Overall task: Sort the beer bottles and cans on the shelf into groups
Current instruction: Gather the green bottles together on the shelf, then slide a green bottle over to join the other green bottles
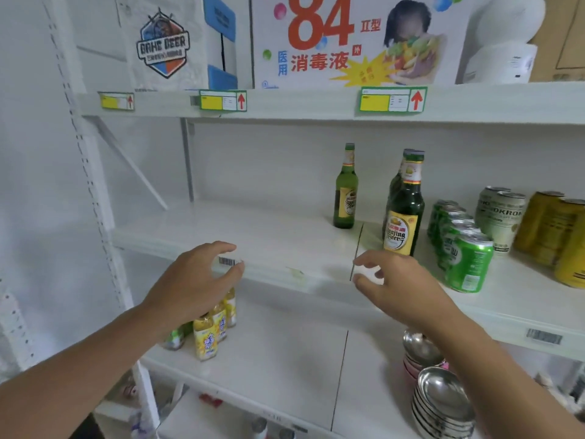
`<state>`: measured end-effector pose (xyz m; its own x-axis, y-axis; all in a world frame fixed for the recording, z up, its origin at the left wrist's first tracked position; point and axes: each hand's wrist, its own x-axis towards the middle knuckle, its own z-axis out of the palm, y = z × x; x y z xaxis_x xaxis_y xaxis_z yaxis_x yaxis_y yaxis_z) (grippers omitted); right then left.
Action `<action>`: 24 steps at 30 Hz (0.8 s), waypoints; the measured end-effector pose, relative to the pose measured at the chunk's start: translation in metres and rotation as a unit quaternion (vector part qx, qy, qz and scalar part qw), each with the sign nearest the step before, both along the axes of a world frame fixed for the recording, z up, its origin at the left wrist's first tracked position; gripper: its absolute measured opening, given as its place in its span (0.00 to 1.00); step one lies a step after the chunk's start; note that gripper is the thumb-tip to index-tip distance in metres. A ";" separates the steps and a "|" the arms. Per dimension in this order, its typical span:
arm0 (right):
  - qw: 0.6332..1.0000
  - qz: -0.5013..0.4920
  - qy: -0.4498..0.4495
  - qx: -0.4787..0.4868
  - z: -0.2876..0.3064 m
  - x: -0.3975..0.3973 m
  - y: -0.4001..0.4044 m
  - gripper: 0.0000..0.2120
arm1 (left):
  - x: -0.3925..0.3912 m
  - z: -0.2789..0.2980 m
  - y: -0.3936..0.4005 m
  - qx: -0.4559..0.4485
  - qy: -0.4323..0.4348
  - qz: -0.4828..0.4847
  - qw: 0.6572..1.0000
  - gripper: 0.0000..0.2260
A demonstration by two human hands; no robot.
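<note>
Fingers (228,248) of the left hand (193,280) and the right hand (389,277) are loosely curled with thumb and fingers apart, holding nothing, hovering at the front edge of the middle shelf (253,236). On it, right of centre, stand green beer bottles (403,210), one apart (345,188), then rows of green cans (459,245), silver cans (500,217) and gold cans (557,236). This looks like a pause between moves; next calls for reaching right to grip a bottle. The front label reads "Yanjing Beer"; a box above shows "84".

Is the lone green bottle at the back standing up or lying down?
Standing up. The lone green glass beer bottle rests on its base, capped neck pointing straight up.
</note>
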<state>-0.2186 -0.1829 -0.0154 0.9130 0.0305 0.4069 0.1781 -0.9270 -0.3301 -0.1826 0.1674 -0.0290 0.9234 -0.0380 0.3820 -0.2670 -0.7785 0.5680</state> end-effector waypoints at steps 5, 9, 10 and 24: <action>0.999 -0.033 0.018 -0.012 0.004 0.018 0.037 0.17 | 0.027 -0.007 0.031 0.017 0.003 -0.044 0.999 0.23; 0.998 -0.055 0.037 -0.016 0.007 0.038 0.053 0.18 | 0.055 -0.001 0.037 0.018 0.002 -0.071 0.997 0.22; 0.997 -0.062 0.045 -0.019 0.008 0.045 0.055 0.18 | 0.063 0.002 0.036 0.024 0.001 -0.079 0.997 0.23; 0.991 -0.126 0.042 -0.007 0.027 0.196 0.037 0.16 | 0.202 0.034 -0.008 0.074 -0.034 -0.126 0.989 0.27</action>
<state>-0.0228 -0.1461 0.0111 0.9228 -0.1969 0.3311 -0.0862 -0.9432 -0.3208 0.0191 0.1590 0.0049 0.8502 -0.3236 0.4152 -0.4963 -0.7558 0.4272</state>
